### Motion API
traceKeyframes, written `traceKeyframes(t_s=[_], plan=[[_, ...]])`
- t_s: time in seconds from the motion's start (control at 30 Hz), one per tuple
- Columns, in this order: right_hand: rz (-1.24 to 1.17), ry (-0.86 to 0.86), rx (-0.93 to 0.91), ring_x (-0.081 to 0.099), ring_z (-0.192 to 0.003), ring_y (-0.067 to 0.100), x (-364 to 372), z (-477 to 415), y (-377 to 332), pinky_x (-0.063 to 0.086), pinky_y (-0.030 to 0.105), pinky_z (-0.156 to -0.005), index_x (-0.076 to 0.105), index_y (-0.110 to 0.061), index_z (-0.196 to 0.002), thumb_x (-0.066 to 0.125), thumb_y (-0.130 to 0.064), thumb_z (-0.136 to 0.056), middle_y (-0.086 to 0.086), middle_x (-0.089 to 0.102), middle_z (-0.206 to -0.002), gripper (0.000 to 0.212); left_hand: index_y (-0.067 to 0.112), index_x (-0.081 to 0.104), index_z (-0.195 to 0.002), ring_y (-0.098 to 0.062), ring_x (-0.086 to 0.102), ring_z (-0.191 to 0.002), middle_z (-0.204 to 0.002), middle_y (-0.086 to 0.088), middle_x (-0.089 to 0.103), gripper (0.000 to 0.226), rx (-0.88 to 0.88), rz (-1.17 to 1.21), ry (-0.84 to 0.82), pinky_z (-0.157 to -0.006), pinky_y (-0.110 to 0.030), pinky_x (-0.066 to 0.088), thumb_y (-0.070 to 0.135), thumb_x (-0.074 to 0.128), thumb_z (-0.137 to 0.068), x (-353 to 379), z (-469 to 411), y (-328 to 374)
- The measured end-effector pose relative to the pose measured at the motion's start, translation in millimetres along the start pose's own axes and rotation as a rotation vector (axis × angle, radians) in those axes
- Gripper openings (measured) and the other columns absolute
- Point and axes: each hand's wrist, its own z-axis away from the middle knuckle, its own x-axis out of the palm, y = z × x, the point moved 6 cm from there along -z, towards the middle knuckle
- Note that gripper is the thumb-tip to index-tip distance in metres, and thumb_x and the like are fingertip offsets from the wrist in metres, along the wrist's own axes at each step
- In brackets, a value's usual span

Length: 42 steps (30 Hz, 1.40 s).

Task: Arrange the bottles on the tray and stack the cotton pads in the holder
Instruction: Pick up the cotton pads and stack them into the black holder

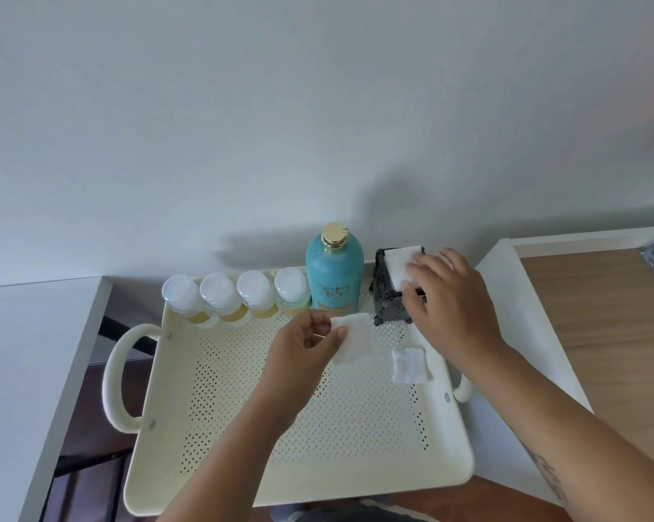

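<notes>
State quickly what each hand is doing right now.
Left hand: pinches a cotton pad.
Right hand: open, fingers pressing the pad stack in the holder.

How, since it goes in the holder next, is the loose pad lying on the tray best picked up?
Pinch the pad by its near edge, coming from above on the left. It lies flat and thin on the tray, so only an edge offers purchase; the arm of the right hand crowds its right side.

Soft, even daylight; faint shadows on wall [280, 145]; wide-angle edge distortion; slight blur.
</notes>
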Motion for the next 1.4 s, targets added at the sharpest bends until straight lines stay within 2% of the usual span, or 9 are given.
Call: traceKeyframes(t_s=[0.13, 0.37, 0.6, 0.83, 0.97, 1.1, 1.17, 1.33, 1.4], plan=[[0.091, -0.069, -0.002, 0.048, -0.124, 0.038, 10, 0, 2, 0.035, 0.048, -0.101, 0.072, -0.012, -0.101, 0.051, -0.040, -0.094, 0.000, 0.072, -0.111, 0.035, 0.028, 0.071, -0.094, -0.011, 0.068, -0.080, -0.093, 0.001, 0.075, 0.009, -0.006, 0.024, 0.010, -0.072, -0.025, 0.056, 0.021, 0.071, -0.088, -3, -2, 2], [0.124, -0.201, 0.000, 0.041, -0.132, 0.033, 26, -7, 4, 0.029, 0.050, -0.109, 0.071, -0.018, -0.106, 0.023, -0.063, -0.094, -0.004, 0.070, -0.117, 0.067, 0.025, 0.070, -0.095, -0.012, 0.067, -0.081, -0.094, -0.003, 0.075, 0.008, 0.003, 0.043, 0.012, -0.073, -0.028, 0.055, 0.020, 0.070, -0.089, -4, -6, 7], [0.013, -0.003, 0.002, 0.053, -0.117, 0.035, 5, -3, 1, 0.040, 0.046, -0.098, 0.071, -0.013, -0.097, 0.042, -0.046, -0.092, -0.002, 0.073, -0.102, 0.043, 0.027, 0.070, -0.088, -0.008, 0.065, -0.075, -0.088, -0.002, 0.074, 0.006, 0.023, 0.053, 0.018, -0.070, -0.025, 0.054, 0.020, 0.071, -0.088, -5, -9, 13], [-0.021, -0.053, -0.005, 0.053, -0.119, 0.035, 7, 4, -3, 0.036, 0.045, -0.100, 0.073, -0.013, -0.100, 0.057, -0.037, -0.093, -0.003, 0.073, -0.105, 0.030, 0.022, 0.069, -0.092, -0.012, 0.064, -0.078, -0.094, -0.011, 0.073, 0.004, 0.027, 0.061, 0.004, -0.070, -0.027, 0.053, 0.021, 0.071, -0.088, -3, -10, 17], [-0.220, 0.078, 0.016, 0.057, -0.105, 0.027, -13, 10, -9, 0.036, 0.035, -0.085, 0.072, -0.017, -0.095, 0.064, -0.031, -0.089, -0.007, 0.072, -0.096, 0.017, 0.021, 0.070, -0.092, -0.012, 0.065, -0.077, -0.092, -0.009, 0.074, 0.005, 0.041, 0.078, -0.015, -0.070, -0.029, 0.053, 0.023, 0.072, -0.088, -1, -11, 21], [-0.692, 0.022, 0.149, 0.058, -0.086, 0.006, -19, 25, -21, 0.040, 0.009, -0.070, 0.069, -0.019, -0.100, 0.065, -0.031, -0.089, -0.012, 0.068, -0.091, 0.017, 0.021, 0.070, -0.092, -0.008, 0.065, -0.073, -0.085, 0.000, 0.074, 0.010, 0.056, 0.099, -0.054, -0.070, -0.028, 0.051, 0.030, 0.071, -0.087, 4, -11, 28], [-0.829, -0.054, 0.240, 0.060, -0.085, 0.003, -14, 32, -24, 0.044, 0.009, -0.067, 0.067, -0.024, -0.104, 0.067, -0.034, -0.087, -0.015, 0.068, -0.090, 0.020, 0.021, 0.069, -0.092, -0.006, 0.065, -0.073, -0.083, 0.003, 0.074, 0.011, 0.060, 0.099, -0.076, -0.069, -0.027, 0.050, 0.031, 0.071, -0.087, 7, -10, 31], [-1.061, -0.282, 0.439, 0.066, -0.085, 0.005, 5, 40, -22, 0.053, 0.020, -0.075, 0.069, -0.025, -0.103, 0.070, -0.032, -0.086, -0.008, 0.072, -0.092, 0.018, 0.018, 0.068, -0.096, -0.009, 0.066, -0.077, -0.086, 0.002, 0.074, 0.015, 0.055, 0.102, -0.127, -0.072, -0.030, 0.050, 0.030, 0.070, -0.087, 16, -10, 33], [-1.071, -0.273, 0.449, 0.065, -0.076, 0.004, 4, 42, -17, 0.051, 0.012, -0.067, 0.070, -0.028, -0.094, 0.069, -0.031, -0.087, -0.010, 0.072, -0.083, 0.008, 0.018, 0.068, -0.095, -0.010, 0.066, -0.077, -0.085, 0.001, 0.074, 0.012, 0.055, 0.106, -0.131, -0.072, -0.029, 0.050, 0.028, 0.071, -0.088, 19, -10, 33]])
